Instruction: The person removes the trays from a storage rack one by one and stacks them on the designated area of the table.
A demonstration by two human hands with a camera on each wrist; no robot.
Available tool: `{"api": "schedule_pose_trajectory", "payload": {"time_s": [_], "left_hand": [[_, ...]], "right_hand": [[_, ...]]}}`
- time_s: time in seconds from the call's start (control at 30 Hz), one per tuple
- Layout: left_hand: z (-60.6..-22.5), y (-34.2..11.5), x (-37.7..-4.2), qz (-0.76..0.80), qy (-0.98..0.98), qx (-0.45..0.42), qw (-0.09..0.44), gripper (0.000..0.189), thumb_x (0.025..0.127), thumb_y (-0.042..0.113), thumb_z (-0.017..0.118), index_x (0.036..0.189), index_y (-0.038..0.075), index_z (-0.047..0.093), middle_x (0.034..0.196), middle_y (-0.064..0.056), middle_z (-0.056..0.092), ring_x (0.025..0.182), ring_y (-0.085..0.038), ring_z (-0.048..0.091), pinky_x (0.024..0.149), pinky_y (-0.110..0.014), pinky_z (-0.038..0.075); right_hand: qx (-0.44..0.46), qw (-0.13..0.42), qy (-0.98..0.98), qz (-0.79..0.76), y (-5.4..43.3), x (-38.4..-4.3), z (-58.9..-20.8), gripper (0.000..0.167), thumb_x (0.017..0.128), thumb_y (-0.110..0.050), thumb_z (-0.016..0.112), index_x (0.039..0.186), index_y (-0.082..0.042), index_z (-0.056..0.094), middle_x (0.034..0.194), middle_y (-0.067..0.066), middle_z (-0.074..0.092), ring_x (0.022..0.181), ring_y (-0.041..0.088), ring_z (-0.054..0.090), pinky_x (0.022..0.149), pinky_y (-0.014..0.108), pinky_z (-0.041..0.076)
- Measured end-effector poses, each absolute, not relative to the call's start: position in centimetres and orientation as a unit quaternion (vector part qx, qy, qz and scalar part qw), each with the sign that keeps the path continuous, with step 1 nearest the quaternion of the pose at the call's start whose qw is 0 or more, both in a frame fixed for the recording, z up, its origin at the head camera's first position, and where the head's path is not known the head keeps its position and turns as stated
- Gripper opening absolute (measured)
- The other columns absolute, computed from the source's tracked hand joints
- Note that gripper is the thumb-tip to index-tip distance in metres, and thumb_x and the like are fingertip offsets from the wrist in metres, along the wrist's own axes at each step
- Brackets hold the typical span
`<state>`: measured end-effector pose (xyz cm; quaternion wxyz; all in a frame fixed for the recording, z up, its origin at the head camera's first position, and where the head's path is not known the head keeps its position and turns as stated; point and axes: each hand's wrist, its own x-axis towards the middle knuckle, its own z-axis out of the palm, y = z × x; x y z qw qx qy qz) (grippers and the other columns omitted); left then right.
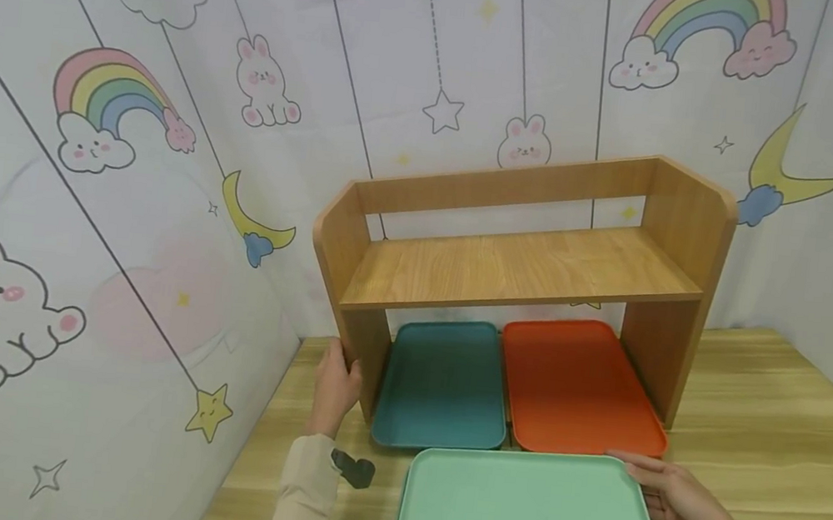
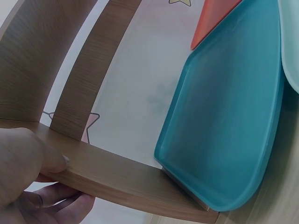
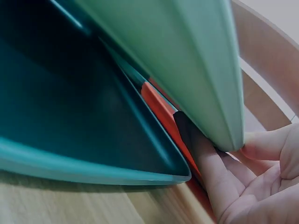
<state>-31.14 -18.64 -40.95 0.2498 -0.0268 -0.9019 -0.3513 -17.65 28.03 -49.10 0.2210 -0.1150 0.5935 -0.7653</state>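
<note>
My left hand [image 1: 337, 385] grips the left side panel of a small wooden desktop shelf [image 1: 522, 262]. In the left wrist view, its thumb lies on one face of the panel [image 2: 126, 175] with the fingers curled round the other. My right hand [image 1: 690, 508] pinches the right far corner of a light green tray [image 1: 528, 513]. The right wrist view shows this tray tilted up over a dark teal tray [image 3: 70, 116], fingers under its rim and thumb outside. A blue-teal tray [image 1: 442, 384] and an orange-red tray [image 1: 585, 389] lie side by side beneath the shelf board.
The wood-grain table [image 1: 769, 428] extends right of the shelf. White cloth walls [image 1: 159, 269] printed with rabbits, rainbows and stars stand close behind and to the left. A small dark object [image 1: 354, 469] is by my left cuff.
</note>
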Motion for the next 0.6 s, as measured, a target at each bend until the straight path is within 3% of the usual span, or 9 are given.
{"api": "schedule_pose_trajectory", "payload": {"time_s": [0.2, 0.3, 0.47, 0.6], "left_hand": [[-40.9, -18.6, -31.0, -0.355, -0.904, -0.022, 0.238, 0.025, 0.089, 0.003, 0.055, 0.111, -0.006, 0.048, 0.107, -0.027, 0.057, 0.101, -0.042, 0.058, 0.088, -0.052, 0.048], [-40.8, -18.5, -31.0, -0.356, -0.904, -0.021, 0.235, 0.025, 0.089, 0.003, 0.055, 0.111, -0.006, 0.048, 0.107, -0.027, 0.057, 0.102, -0.042, 0.058, 0.088, -0.052, 0.048], [-40.7, -18.4, -30.9, -0.359, -0.902, -0.023, 0.238, 0.023, 0.089, 0.002, 0.055, 0.110, -0.006, 0.048, 0.106, -0.027, 0.057, 0.100, -0.042, 0.058, 0.086, -0.052, 0.048], [-40.7, -18.4, -30.8, -0.363, -0.900, -0.023, 0.239, 0.023, 0.089, 0.002, 0.055, 0.110, -0.005, 0.048, 0.106, -0.026, 0.057, 0.100, -0.041, 0.058, 0.086, -0.051, 0.048]], "right_hand": [[-0.073, 0.212, 0.621, -0.751, 27.9, -17.8, -49.8, 0.035, 0.102, -0.023, 0.042, 0.134, -0.015, 0.053, 0.114, -0.009, 0.067, 0.103, 0.009, 0.065, 0.087, 0.031, 0.053], [-0.050, 0.197, 0.642, -0.739, 27.8, -17.7, -50.0, 0.035, 0.101, -0.024, 0.044, 0.130, -0.006, 0.053, 0.108, -0.008, 0.068, 0.099, 0.008, 0.066, 0.085, 0.031, 0.054], [-0.012, 0.160, 0.672, -0.723, 27.2, -17.3, -49.9, 0.026, 0.100, -0.025, 0.049, 0.116, -0.008, 0.059, 0.100, -0.008, 0.068, 0.093, 0.008, 0.066, 0.081, 0.031, 0.055], [0.037, 0.118, 0.699, -0.705, 26.3, -16.9, -49.6, 0.029, 0.097, -0.025, 0.055, 0.116, -0.005, 0.062, 0.098, -0.007, 0.068, 0.088, 0.009, 0.067, 0.078, 0.031, 0.056]]}}
